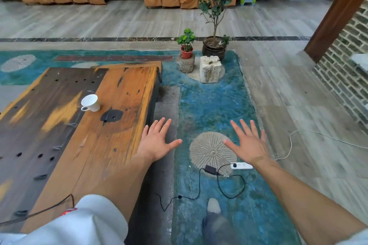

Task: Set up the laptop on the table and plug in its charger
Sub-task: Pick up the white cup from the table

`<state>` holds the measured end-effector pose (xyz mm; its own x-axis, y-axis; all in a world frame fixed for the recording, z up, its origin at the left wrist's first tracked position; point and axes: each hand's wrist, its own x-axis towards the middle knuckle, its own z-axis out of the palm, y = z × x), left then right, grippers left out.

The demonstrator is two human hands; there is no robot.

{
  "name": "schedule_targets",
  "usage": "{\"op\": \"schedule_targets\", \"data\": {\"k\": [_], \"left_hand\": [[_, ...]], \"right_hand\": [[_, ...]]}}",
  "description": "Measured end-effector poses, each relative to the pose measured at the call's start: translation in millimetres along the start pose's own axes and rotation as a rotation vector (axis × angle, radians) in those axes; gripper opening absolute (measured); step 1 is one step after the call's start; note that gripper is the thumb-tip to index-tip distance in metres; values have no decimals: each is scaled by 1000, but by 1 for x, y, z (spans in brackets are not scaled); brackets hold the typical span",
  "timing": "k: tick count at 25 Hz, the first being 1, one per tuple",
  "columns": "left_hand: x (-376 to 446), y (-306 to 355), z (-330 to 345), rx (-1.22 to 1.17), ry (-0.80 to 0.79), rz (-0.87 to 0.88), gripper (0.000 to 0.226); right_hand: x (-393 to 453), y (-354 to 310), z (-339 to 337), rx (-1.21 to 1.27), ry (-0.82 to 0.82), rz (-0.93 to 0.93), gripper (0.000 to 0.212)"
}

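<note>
No laptop shows anywhere in view, so your setup has not visibly started. The charger [210,169] lies on the floor at about five o'clock, its brick beside the white power strip [241,165] and its black cable [231,187] looping loose toward the counter [95,137]. I can't tell whether it is plugged in. Your left hand [157,141] and right hand [248,144] hover spread and empty. A white cup [90,103] sits on the counter at ten o'clock.

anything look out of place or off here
The black charger brick and its looping cable sprawl across the blue floor beside the white power strip, not on the wooden table. No laptop is visible. The white cup stands upright; nothing is spilled.
</note>
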<state>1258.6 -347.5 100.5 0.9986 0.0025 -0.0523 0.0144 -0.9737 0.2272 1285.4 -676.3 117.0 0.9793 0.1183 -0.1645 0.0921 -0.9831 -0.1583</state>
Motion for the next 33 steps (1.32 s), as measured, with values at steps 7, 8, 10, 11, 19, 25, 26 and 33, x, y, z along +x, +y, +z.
{"op": "schedule_targets", "data": {"k": [7, 8, 10, 11, 19, 25, 26, 33], "left_hand": [[125, 43, -8, -20, 49, -86, 100], [142, 49, -11, -23, 54, -93, 99], [169, 56, -16, -27, 53, -98, 99], [180, 58, -17, -29, 53, -103, 99], [252, 36, -18, -30, 39, -173, 99], [309, -25, -22, -29, 27, -223, 95], [316, -40, -25, -25, 20, -242, 93], [368, -175, -55, -42, -35, -395, 88]], "right_hand": [[139, 47, -46, -21, 9, -61, 83], [157, 53, -53, -21, 6, -59, 83], [186, 61, -63, -15, 5, -61, 82], [198, 64, -66, -16, 5, -64, 82], [293, 48, -63, 9, -20, -126, 85], [384, -12, -58, -17, -9, -197, 86], [400, -29, -57, -18, -7, -214, 86], [507, -185, -41, -4, -65, -379, 85]]}}
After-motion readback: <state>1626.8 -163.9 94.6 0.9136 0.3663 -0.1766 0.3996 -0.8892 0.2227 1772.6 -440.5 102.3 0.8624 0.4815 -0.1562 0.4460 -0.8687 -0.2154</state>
